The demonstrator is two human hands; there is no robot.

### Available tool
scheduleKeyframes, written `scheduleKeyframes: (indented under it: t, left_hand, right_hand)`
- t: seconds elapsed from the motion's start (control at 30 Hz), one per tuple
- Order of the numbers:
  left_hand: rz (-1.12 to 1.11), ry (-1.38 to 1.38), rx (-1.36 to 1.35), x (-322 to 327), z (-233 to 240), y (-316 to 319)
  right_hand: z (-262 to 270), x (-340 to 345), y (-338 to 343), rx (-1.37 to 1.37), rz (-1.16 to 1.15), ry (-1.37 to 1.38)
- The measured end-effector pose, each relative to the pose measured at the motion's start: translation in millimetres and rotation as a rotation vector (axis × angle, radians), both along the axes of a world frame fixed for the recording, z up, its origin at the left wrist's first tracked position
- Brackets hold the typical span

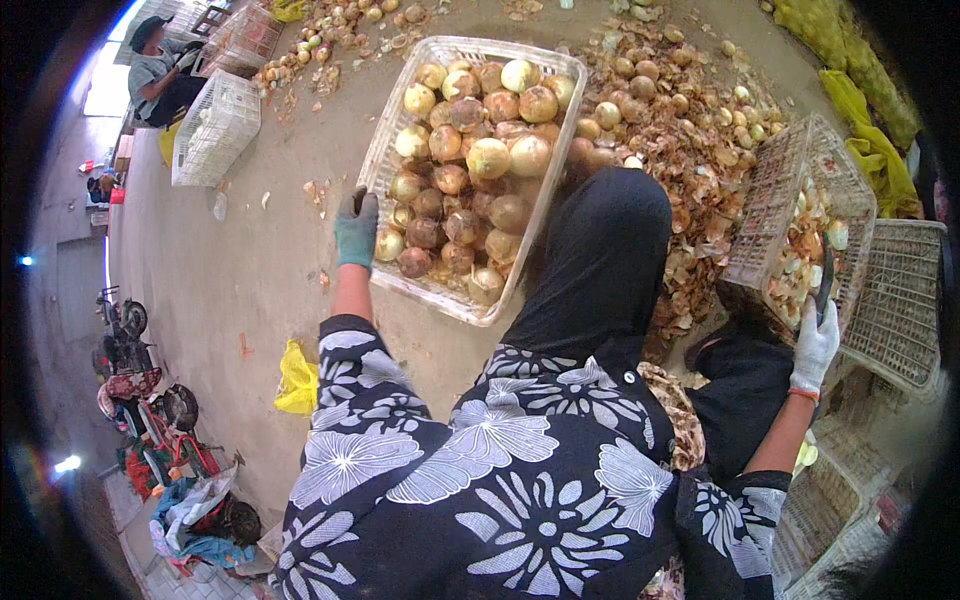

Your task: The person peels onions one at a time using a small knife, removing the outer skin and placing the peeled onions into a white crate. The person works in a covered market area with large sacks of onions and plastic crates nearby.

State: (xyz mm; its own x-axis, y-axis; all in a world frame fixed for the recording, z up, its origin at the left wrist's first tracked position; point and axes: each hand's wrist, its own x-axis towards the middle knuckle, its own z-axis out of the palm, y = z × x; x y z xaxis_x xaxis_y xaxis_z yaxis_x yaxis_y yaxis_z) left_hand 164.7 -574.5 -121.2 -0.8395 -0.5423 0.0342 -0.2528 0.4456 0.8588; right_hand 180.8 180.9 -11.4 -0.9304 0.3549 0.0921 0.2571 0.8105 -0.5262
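Observation:
A white plastic crate [469, 46] full of onions [489, 158] stands on the floor before me, against my bent knee. My left hand [355, 229], in a dark and green work glove, is at the crate's left rim, its fingers bent; whether they grip the rim is hard to tell. On the right, my right hand [815, 341], in a white glove, holds a dark curved blade [827, 274] over a second crate [757, 217], which holds onion pieces and skins [801, 240].
Loose skins and onions [705, 161] lie heaped between the crates. More crates [900, 300] stand at the far right, near yellow net sacks [874, 157]. A yellow net bag [298, 379] lies at left. A person [166, 71] sits by a crate [217, 127] at upper left; motorbikes [154, 420] stand lower left.

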Motion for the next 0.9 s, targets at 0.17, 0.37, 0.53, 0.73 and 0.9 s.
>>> scheduleKeyframes:
  t: [0.17,0.37,0.53,0.73,0.9]
  left_hand:
    - [-0.145,-0.275,-0.081,24,4,-13]
    - [-0.210,-0.320,-0.252,49,-29,-3]
    - [-0.157,-0.262,-0.464,43,-22,-37]
    - [-0.096,-0.157,-0.116,-4,-10,-28]
    - [-0.083,-0.068,-0.277,-79,-41,14]
  right_hand:
    - [3,4,-8,0.041,-0.018,-0.008]
    - [-4,-1,-6,-0.001,-0.022,-0.034]
    - [0,-1,-13,0.042,-0.004,-0.054]
    - [-5,-3,-17,0.041,0.019,-0.054]
    - [-3,-6,-28,0.058,0.084,0.001]
